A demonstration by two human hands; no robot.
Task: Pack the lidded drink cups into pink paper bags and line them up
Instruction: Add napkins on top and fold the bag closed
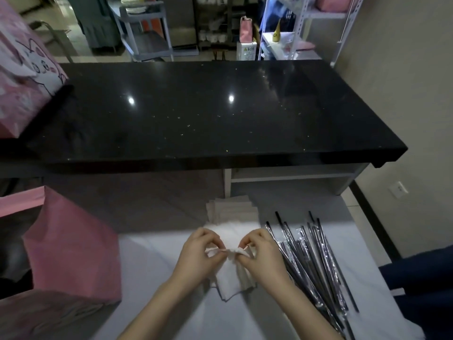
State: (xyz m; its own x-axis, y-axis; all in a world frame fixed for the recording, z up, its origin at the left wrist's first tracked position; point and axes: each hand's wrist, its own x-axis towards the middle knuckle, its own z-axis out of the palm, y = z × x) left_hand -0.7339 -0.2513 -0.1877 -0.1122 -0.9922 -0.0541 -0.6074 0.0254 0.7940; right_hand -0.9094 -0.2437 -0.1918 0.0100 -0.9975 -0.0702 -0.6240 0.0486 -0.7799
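Observation:
Both my hands pinch a white paper napkin (232, 273) over the white lower table. My left hand (199, 253) grips its left top edge and my right hand (261, 256) grips the right one, pulling the layers apart. A stack of white napkins (231, 212) lies just beyond my hands. An open pink paper bag (71, 246) stands at the near left. Another pink bag (22, 77) with a cartoon cat print stands at the far left, on the edge of the black counter. No drink cups are in view.
Several wrapped black straws (311, 261) lie fanned out to the right of my hands. A wide black counter (208, 114) spans the middle. Behind it stand metal shelves (289, 33) and a cart (144, 33). A wall runs along the right.

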